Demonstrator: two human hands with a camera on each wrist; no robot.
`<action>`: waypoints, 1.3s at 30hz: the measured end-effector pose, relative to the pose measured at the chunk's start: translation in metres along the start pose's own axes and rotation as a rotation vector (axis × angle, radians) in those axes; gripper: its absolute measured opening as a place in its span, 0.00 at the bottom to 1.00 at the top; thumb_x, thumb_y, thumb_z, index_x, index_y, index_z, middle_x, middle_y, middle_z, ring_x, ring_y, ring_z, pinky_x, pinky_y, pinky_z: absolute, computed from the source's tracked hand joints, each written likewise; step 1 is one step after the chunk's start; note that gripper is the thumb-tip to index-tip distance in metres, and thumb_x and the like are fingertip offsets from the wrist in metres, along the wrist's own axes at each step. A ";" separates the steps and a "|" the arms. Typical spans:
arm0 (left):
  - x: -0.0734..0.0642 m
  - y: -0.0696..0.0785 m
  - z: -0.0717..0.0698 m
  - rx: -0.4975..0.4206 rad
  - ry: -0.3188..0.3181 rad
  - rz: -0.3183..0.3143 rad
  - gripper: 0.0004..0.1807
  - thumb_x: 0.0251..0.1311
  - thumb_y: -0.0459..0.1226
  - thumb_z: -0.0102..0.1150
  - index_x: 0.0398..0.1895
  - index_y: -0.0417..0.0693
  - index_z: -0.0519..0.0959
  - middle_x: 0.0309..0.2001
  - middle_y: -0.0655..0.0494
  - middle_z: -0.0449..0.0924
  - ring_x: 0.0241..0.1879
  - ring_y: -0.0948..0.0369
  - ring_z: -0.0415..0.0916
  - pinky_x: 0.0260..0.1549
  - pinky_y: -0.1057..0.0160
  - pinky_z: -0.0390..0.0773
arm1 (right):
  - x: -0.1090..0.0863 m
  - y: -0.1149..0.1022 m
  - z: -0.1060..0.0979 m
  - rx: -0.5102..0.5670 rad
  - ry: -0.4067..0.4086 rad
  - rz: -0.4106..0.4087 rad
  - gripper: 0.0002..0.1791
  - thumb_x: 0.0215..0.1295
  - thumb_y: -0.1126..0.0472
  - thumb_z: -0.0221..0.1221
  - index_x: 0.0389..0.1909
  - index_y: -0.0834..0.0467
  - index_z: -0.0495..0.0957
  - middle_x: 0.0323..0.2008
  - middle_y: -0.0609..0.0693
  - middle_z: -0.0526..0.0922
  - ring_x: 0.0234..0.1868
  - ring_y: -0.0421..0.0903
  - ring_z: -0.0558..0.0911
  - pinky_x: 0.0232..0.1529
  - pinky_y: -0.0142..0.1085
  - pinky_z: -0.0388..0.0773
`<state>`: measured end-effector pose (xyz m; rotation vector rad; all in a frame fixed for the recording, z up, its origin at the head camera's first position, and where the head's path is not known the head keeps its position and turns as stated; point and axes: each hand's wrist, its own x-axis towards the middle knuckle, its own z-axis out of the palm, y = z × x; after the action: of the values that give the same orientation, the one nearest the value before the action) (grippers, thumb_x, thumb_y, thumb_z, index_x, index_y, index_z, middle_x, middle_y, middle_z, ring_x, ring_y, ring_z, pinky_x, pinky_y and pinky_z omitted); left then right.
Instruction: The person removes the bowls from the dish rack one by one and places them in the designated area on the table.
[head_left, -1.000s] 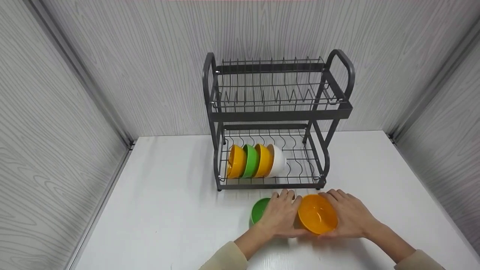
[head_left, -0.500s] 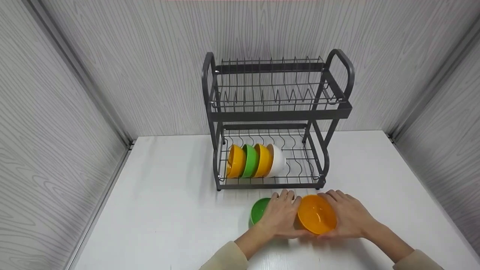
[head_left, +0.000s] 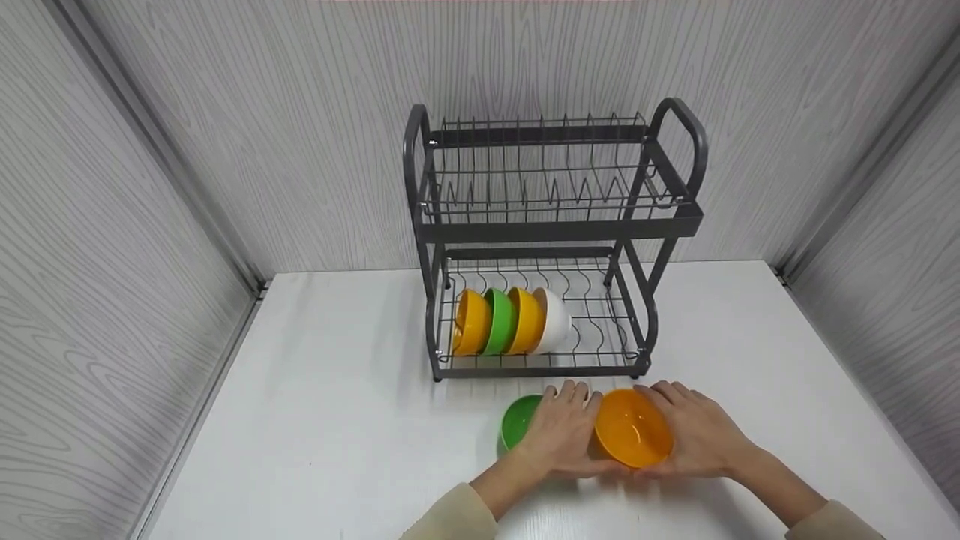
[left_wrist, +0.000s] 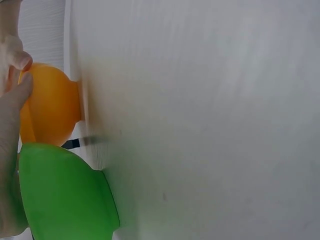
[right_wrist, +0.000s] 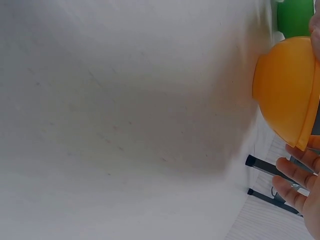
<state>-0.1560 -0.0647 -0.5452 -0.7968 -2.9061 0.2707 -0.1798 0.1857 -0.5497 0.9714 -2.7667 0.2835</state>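
Bowl [head_left: 634, 427], glossy orange, round-rimmed, left hand [head_left: 561, 433], right hand [head_left: 699, 435], fingers [head_left: 591, 409] clamped around it

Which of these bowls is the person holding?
The round, glossy orange bowl, alone between left hand and right hand. The round green bowl sits left of it; the others stand edgewise in the dark metal rack.
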 end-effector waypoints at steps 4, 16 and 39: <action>0.000 0.000 -0.001 -0.002 0.012 -0.002 0.60 0.51 0.87 0.38 0.75 0.56 0.68 0.66 0.55 0.75 0.66 0.56 0.73 0.65 0.52 0.77 | -0.001 0.000 -0.001 -0.002 0.003 -0.003 0.67 0.34 0.12 0.67 0.70 0.55 0.74 0.52 0.45 0.80 0.50 0.42 0.78 0.49 0.44 0.85; -0.006 -0.003 -0.002 0.002 -0.007 0.008 0.64 0.51 0.88 0.31 0.80 0.55 0.63 0.70 0.54 0.74 0.68 0.56 0.72 0.67 0.52 0.77 | -0.004 -0.003 -0.001 0.017 -0.027 0.035 0.69 0.36 0.10 0.64 0.73 0.55 0.72 0.57 0.46 0.80 0.53 0.45 0.78 0.53 0.49 0.86; -0.041 -0.051 -0.019 -0.023 0.138 -0.016 0.60 0.54 0.85 0.37 0.76 0.53 0.69 0.67 0.51 0.78 0.65 0.53 0.76 0.66 0.49 0.78 | 0.014 -0.015 -0.019 0.011 0.078 -0.032 0.66 0.39 0.16 0.69 0.75 0.53 0.70 0.62 0.52 0.80 0.56 0.51 0.81 0.54 0.51 0.85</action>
<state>-0.1430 -0.1263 -0.5191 -0.7631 -2.7898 0.1734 -0.1783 0.1707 -0.5263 0.9845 -2.6802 0.3248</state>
